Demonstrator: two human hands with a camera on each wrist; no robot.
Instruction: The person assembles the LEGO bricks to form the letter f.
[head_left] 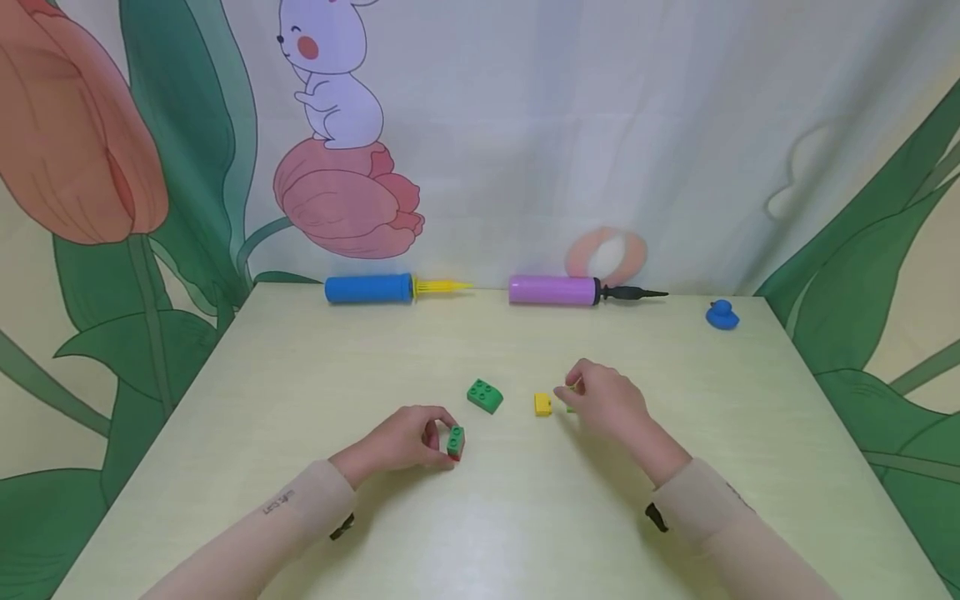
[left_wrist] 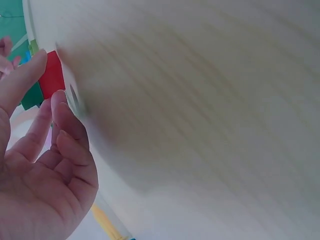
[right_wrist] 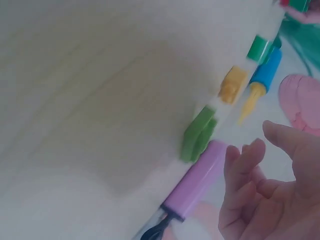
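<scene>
From above, the head view faces forward and down across the desk [head_left: 525,525], while the wrist views look from low and close, tilted sideways, past the left grip [head_left: 405,437] and the right grip [head_left: 607,404], the latter sharing the purple pump [head_left: 551,291] with the head view.

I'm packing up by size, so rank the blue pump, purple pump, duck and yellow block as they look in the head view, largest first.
1. Blue pump and purple pump: too alike to rank
2. Duck
3. Yellow block
</scene>
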